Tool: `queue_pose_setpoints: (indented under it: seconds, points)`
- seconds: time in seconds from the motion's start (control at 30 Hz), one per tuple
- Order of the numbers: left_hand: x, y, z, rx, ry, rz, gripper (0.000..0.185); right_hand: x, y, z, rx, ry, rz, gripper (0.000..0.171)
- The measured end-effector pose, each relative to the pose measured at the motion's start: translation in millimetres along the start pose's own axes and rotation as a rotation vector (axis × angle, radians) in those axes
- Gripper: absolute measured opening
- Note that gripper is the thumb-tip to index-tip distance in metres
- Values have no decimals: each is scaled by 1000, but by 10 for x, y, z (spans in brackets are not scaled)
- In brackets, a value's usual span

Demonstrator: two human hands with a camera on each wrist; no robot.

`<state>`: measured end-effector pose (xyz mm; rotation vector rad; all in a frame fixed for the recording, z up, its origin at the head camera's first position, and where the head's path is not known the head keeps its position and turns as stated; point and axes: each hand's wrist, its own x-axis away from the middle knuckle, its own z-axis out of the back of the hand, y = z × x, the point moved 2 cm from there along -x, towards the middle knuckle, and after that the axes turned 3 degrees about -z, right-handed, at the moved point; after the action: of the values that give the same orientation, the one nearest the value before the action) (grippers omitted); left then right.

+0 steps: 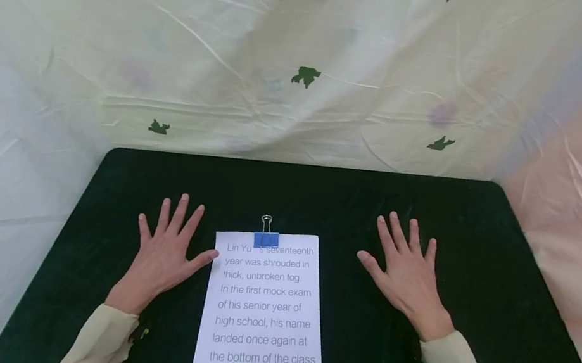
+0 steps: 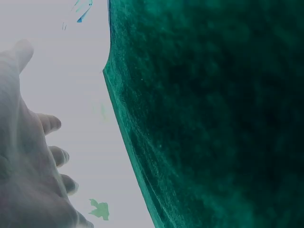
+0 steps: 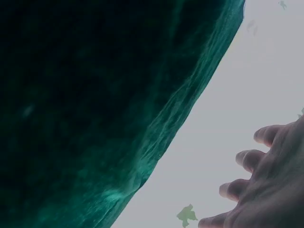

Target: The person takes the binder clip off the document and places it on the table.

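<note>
A white sheet of printed text (image 1: 265, 318) lies in the middle of the dark green table (image 1: 485, 265), with a blue binder clip (image 1: 266, 236) on its top edge. My left hand (image 1: 164, 250) lies flat on the cloth just left of the paper, fingers spread, thumb tip touching the sheet's edge. My right hand (image 1: 405, 271) lies flat on the cloth to the right of the paper, apart from it. Both hands hold nothing. The wrist views show only the left hand (image 2: 28, 156), the right hand (image 3: 266, 180) and the green cloth (image 2: 213, 118).
A pale sheet printed with green leaves (image 1: 309, 75) hangs behind and around the table. The table's rounded far corners (image 1: 122, 153) sit close to that backdrop. Bare green cloth lies beyond both hands.
</note>
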<state>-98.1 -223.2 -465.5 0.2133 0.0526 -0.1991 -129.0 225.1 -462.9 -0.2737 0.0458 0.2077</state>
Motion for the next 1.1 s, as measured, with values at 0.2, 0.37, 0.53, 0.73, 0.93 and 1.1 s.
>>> queue_pose_setpoints:
  seconds: [0.2,0.37,0.53,0.73,0.93,1.1]
  points:
    - [-19,53,-2,3,-26,-7,102,-33,-95,-9,-2,-8,1,89]
    - [-39,97,-3,10,-38,-15,102,-65,-187,-17,-7,-8,21,89]
    - [-62,136,-14,28,-40,-17,102,-103,-272,-37,-18,-16,33,90]
    - [-80,174,-22,38,-53,-13,101,-137,-384,-53,-20,-34,37,90]
    - [-111,209,-41,63,-82,-6,99,-179,-526,-92,-35,-75,53,91]
    - [-147,240,-47,125,-126,0,96,-208,-649,-121,-45,-119,74,89]
